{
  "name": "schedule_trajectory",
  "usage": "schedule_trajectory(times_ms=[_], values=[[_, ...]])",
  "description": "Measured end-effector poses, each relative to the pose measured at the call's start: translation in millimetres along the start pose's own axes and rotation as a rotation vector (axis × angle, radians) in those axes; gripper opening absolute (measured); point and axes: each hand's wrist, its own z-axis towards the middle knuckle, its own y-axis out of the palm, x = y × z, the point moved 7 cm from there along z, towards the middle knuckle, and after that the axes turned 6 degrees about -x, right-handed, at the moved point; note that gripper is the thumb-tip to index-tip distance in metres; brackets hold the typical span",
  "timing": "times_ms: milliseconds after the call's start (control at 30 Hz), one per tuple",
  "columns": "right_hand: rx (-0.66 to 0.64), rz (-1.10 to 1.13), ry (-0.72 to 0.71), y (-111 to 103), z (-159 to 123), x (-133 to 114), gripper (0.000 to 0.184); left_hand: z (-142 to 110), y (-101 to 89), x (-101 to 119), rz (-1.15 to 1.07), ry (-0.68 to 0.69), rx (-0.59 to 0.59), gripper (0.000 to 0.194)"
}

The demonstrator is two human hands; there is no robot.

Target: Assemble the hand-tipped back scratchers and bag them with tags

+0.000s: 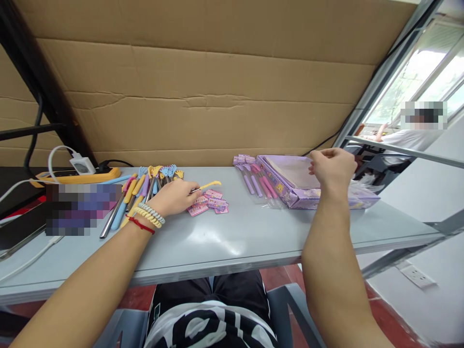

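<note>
A person seated at a gray tabletop (232,241) has the left hand (178,195) closed around a yellow-tipped tool (210,184), its end jutting rightward near scattered pink cards (198,210). More colorful-handled tools (129,191) lie to that hand's left. The right hand (332,166), well apart, hangs fingers curled above a purple box (306,200); whether it pinches anything, I cannot tell. Between the hands lie packaged pink-and-purple tools (266,182).

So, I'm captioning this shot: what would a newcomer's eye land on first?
Probably the heap of colourful back scratchers at left. Then the purple box at right, partly behind the right hand. Small pink cards lie between them, beside the left hand, which grips a yellow back scratcher.
</note>
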Motion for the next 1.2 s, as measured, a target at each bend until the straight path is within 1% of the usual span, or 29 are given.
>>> schedule_trajectory(times_ms=[67, 133, 200, 267, 333, 367, 433, 500, 567, 600, 667, 800, 867, 933, 967, 1033, 1067, 1133, 1200], values=[[0.118, 0.097, -0.109, -4, -1, -7, 0.018, 0, 0.4, 0, 0.001, 0.001, -0.003, 0.04], [0.183, 0.169, -0.209, -2, -5, -16, 0.02, 0, 0.6, 0, 0.004, -0.003, -0.004, 0.04], [0.198, 0.178, -0.283, 7, -17, -28, 0.023, 1, 0.6, 0, -0.003, -0.011, -0.004, 0.04], [0.166, 0.117, -0.343, 24, -38, -45, 0.02, 1, 0.2, 0, -0.017, -0.022, -0.001, 0.039], [0.058, 0.067, -0.488, 48, -69, -67, 0.013, 1, -0.8, 1, -0.016, -0.036, 0.003, 0.037], [-0.04, 0.08, -0.604, 63, -89, -79, 0.012, 1, -1.5, 1, -0.014, -0.046, 0.006, 0.035], [-0.305, 0.113, -0.839, 94, -132, -99, 0.013, 0, -5.0, -3, -0.011, -0.11, 0.034, 0.032], [-0.555, 0.139, -1.016, 119, -172, -108, 0.017, -2, -12.5, -14, -0.009, -0.234, 0.118, 0.031], [-0.701, 0.152, -1.086, 134, -196, -107, 0.016, -6, -20.9, -27, -0.011, -0.363, 0.221, 0.033], [-0.771, 0.155, -1.103, 140, -204, -105, 0.015, -8, -23.8, -32, -0.015, -0.405, 0.259, 0.034], [-0.936, 0.181, -1.129, 149, -215, -100, 0.015, -10, -25.9, -39, -0.031, -0.449, 0.288, 0.036], [-1.321, 0.266, -1.159, 159, -231, -94, 0.024, -8, -22.2, -39, -0.045, -0.45, 0.257, 0.035], [-1.434, 0.267, -1.114, 161, -231, -93, 0.022, -7, -19.6, -35, -0.053, -0.427, 0.237, 0.034], [-1.448, 0.257, -1.027, 162, -222, -94, 0.014, -7, -17.8, -33, -0.054, -0.415, 0.223, 0.033], [-1.425, 0.243, -0.977, 162, -214, -94, 0.013, -7, -17.2, -33, -0.052, -0.413, 0.217, 0.032], [-1.349, 0.167, -0.909, 159, -193, -94, 0.018, -6, -16.2, -32, -0.05, -0.406, 0.202, 0.032], [-1.325, 0.093, -0.883, 157, -182, -92, 0.021, -6, -15.7, -33, -0.049, -0.401, 0.192, 0.031], [-1.289, -0.14, -0.837, 152, -161, -84, 0.028, -5, -14.5, -32, -0.045, -0.385, 0.169, 0.031], [-1.25, -0.339, -0.695, 146, -137, -70, 0.045, -4, -13.0, -32, -0.042, -0.376, 0.143, 0.032]])
